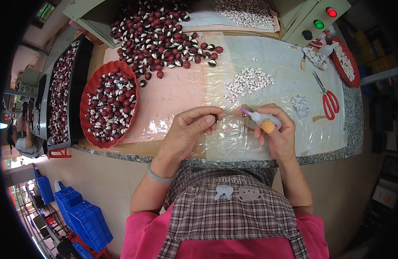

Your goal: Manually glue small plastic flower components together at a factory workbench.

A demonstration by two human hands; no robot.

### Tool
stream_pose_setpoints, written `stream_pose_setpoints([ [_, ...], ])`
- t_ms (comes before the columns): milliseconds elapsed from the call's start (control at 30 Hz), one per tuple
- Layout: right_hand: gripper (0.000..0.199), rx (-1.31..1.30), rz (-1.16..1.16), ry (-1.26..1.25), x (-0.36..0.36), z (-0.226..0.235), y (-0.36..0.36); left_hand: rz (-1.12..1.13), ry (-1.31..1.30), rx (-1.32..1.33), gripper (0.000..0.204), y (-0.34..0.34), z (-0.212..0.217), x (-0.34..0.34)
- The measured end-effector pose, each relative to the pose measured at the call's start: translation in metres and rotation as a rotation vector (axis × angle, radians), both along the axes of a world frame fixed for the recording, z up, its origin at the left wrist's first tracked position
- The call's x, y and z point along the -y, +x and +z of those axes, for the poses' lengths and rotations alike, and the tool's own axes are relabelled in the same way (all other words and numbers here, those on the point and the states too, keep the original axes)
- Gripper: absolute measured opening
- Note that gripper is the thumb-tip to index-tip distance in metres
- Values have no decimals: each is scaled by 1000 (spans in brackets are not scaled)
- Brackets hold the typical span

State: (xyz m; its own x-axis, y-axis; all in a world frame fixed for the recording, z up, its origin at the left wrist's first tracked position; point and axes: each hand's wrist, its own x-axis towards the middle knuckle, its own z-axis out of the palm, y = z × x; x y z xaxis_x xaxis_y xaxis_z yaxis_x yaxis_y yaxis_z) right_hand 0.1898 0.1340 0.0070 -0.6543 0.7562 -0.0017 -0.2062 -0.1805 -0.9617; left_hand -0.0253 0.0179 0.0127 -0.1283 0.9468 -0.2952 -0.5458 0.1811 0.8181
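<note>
On the near side of the white heap (251, 82), slightly to its left, the left hand (186, 129) pinches a small dark piece (215, 117) between thumb and fingertips. Also on that near side, slightly right of the heap, the right hand (283, 134) is wrapped around a bottle (263, 117), with a yellow-orange cover (268, 126) on one digit. The bottle's purple tip (245, 111) points leftward, near the dark piece but apart from it.

Left of the heap and beyond it spread many balls (164, 52), dark red, black and white. Farther left of it stands a red bowl (83, 112) of red balls mixed with white bits, and past that a black tray (71, 114) filled likewise.

Right of the heap lies crumpled paper (300, 106), then open scissors (330, 99) with red handles; at the far right, a red basket (353, 79) holds more white bits. Beyond the heap is a machine (309, 21) with red, green and black buttons. Under the heap runs clear plastic (216, 86).
</note>
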Motion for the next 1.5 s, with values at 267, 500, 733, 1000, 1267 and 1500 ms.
stream_pose_setpoints([
  [267,40,68,-169,96,8,16,-2,25,23,183,27,12,-1,6],
  [500,39,96,-141,406,15,23,2,29,50,133,29,15,-11,6],
  [733,38,202,-140,683,16,23,3,14,81,107,28,14,-13,7],
  [1000,38,260,-130,770,17,26,3,9,67,110,27,15,-15,7],
  [1267,38,270,-119,838,16,29,1,-22,51,84,28,15,-14,7],
  [1500,41,246,-170,997,12,32,-1,-8,55,115,28,13,-13,6],
])
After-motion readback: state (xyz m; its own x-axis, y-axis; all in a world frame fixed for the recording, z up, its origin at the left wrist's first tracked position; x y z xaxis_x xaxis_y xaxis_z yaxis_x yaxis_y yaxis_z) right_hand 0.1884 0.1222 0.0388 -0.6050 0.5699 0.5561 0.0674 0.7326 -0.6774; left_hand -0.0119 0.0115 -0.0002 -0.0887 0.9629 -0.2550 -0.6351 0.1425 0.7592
